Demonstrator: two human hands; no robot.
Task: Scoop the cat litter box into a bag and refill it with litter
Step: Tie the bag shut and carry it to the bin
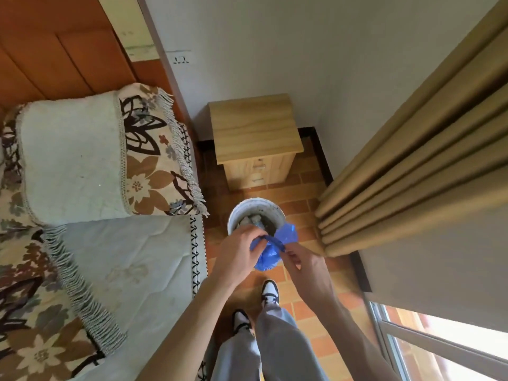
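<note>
Above the brick-tiled floor (pixel 308 193), the left hand (pixel 239 255) grips the crumpled blue plastic bag (pixel 270 251) while the right hand (pixel 305 266) pinches its edge; the bag hangs just over the white round bucket (pixel 233 215) holding grey clumps.

a floor of orange-brown brick tile (pixel 305 193) runs from near to far. a white bucket (pixel 257 209) stands on it in the middle. beyond the bucket, a small pale wooden cabinet (pixel 254 133) stands against the far wall. two black-and-white shoes (pixel 269 291) stand on the tile nearest. a bed (pixel 154 259) lines the left side, its patterned fringed blanket (pixel 154 166) on top.
</note>
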